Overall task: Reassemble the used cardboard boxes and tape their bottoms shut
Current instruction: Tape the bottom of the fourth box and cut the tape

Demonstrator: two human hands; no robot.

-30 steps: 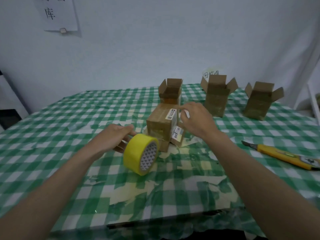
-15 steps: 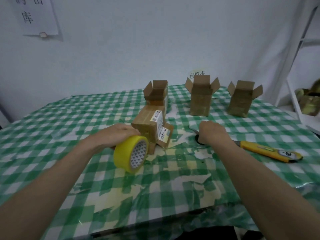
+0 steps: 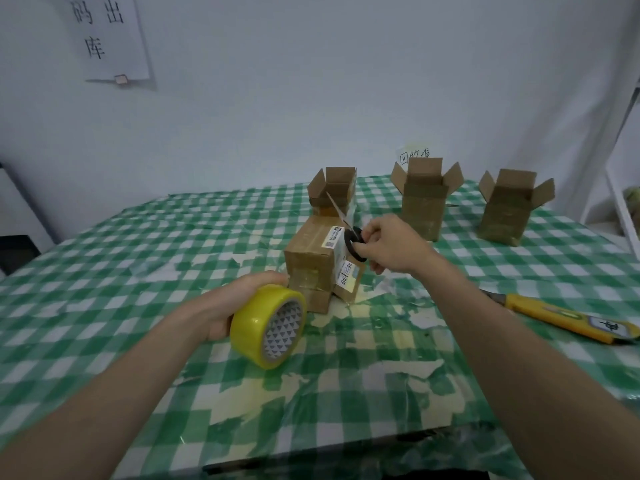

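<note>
A small cardboard box [image 3: 313, 252] with white barcode labels lies on its side in the middle of the checked table [image 3: 138, 258], tape across its bottom flaps. My left hand [image 3: 239, 303] grips a yellow tape roll [image 3: 268, 327] just in front of the box. My right hand [image 3: 389, 244] holds black-handled scissors [image 3: 351, 242] beside the box's right edge, blades pointing up and back. Three upright boxes with open top flaps stand behind: one [image 3: 332, 188] right behind the lying box, one [image 3: 424, 197] further right, one [image 3: 507, 206] at the far right.
A yellow utility knife [image 3: 568, 318] lies on the table at the right. Pale tape scraps are stuck on the tablecloth near the front edge. A white shelf frame [image 3: 623, 161] stands at the far right. A paper sign [image 3: 110, 39] hangs on the wall.
My right hand left the box, reached down to the table on the right, and has come back to the box holding scissors. My left hand kept holding the tape roll.
</note>
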